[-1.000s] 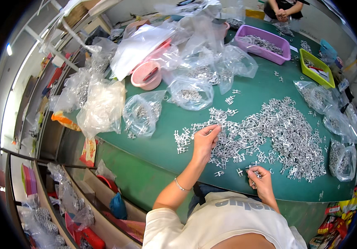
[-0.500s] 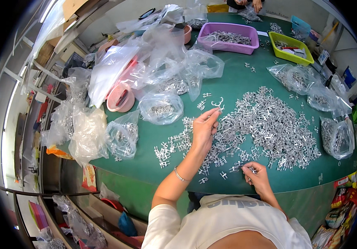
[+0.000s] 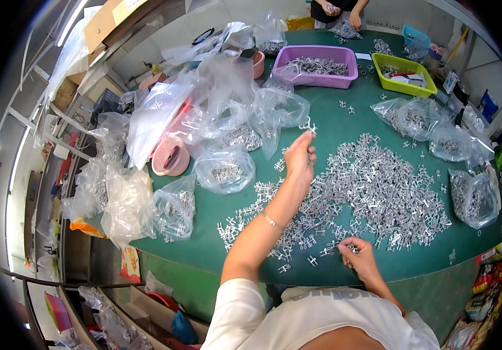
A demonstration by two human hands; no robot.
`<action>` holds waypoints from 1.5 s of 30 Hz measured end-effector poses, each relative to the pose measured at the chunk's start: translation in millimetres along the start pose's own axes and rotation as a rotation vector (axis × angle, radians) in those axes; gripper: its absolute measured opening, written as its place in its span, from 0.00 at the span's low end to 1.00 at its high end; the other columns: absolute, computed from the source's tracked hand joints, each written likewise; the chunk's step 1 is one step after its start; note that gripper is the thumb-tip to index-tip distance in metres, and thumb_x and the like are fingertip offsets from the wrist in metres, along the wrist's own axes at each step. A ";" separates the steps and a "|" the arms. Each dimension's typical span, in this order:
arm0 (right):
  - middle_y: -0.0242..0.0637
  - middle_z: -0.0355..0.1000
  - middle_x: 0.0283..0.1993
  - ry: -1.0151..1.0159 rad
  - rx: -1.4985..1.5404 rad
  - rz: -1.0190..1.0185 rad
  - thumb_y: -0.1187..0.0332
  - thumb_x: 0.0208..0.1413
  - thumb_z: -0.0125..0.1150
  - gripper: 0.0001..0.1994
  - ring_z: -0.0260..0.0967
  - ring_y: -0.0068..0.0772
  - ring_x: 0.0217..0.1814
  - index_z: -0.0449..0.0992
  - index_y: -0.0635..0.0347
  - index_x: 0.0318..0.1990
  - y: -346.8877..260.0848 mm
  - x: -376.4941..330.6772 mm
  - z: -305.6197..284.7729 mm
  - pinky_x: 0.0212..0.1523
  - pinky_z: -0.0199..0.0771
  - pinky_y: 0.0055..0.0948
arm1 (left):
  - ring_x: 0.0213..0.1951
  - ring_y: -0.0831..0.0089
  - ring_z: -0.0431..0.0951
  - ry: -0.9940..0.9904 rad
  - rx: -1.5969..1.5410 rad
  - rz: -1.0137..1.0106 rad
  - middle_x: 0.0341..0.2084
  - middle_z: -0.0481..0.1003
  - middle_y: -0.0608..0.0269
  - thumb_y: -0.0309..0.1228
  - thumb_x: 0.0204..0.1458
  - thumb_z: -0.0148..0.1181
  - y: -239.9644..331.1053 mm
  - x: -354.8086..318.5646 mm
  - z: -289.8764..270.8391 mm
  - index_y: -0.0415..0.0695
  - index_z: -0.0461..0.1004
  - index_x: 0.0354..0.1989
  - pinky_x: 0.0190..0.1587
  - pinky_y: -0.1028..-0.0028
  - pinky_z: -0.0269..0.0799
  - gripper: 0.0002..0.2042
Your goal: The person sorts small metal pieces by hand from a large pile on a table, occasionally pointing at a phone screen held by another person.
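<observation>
My left hand is raised over the far left side of a big heap of small silver metal clips. Pinched at its fingertips is one silver metal clip with curved prongs. At the near edge of the heap, my right hand is closed with its fingers curled around several of the same clips, which are partly hidden by the fingers. A looser spread of clips lies left of the heap, partly behind my left forearm.
A purple tub and a lime-green tray stand at the back. Clear bags of clips crowd the left, with more bags at right. A pink bucket stands among them. Another person's hands hold a bag across the green table.
My left hand has moved farther away and a little right, carrying the clip with it. My right hand stays near the heap's front edge. The whole view has shifted slightly.
</observation>
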State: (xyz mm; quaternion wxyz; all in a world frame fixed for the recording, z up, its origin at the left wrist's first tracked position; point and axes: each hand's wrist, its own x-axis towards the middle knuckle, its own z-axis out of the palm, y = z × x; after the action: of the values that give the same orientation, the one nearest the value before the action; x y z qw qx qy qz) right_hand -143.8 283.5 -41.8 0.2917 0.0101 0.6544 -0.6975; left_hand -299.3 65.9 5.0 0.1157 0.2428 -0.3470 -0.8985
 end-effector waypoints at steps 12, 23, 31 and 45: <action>0.26 0.65 0.17 0.021 0.032 0.012 0.70 0.49 0.58 0.05 0.59 0.12 0.15 0.73 0.62 0.30 -4.7 -0.6 -3.1 0.12 0.52 0.12 | 0.19 0.82 0.64 0.176 -0.059 0.052 0.27 0.73 0.64 0.25 0.46 0.57 -5.4 55.8 30.1 0.38 0.72 0.34 0.15 0.84 0.55 0.07; 0.26 0.65 0.18 0.000 0.011 0.014 0.71 0.49 0.58 0.04 0.59 0.12 0.16 0.73 0.61 0.30 -11.5 1.6 -8.5 0.13 0.53 0.12 | 0.16 0.83 0.64 0.394 -0.001 0.288 0.20 0.70 0.68 0.26 0.46 0.58 -7.2 76.1 0.8 0.39 0.72 0.39 0.13 0.84 0.53 0.11; 0.26 0.67 0.25 -0.125 -0.341 -0.244 0.70 0.48 0.58 0.13 0.60 0.13 0.18 0.71 0.62 0.43 -78.5 54.7 -17.3 0.17 0.61 0.16 | 0.17 0.84 0.63 0.481 0.115 0.385 0.22 0.71 0.68 0.26 0.47 0.57 8.4 53.0 -41.3 0.38 0.73 0.39 0.14 0.85 0.54 0.10; 0.30 0.63 0.22 -0.115 0.066 0.066 0.65 0.47 0.59 0.10 0.56 0.19 0.15 0.71 0.63 0.32 -124.2 307.4 64.6 0.11 0.50 0.18 | 0.17 0.87 0.61 0.207 0.152 0.189 0.27 0.71 0.69 0.27 0.49 0.56 13.7 34.0 -68.9 0.34 0.71 0.38 0.15 0.87 0.53 0.11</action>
State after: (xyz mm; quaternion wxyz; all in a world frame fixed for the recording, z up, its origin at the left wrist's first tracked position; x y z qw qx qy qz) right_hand -427.2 99.8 -41.5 0.3510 0.0011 0.6127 -0.7081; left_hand -292.3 4.0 -42.0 0.2161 0.3085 -0.4213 -0.8250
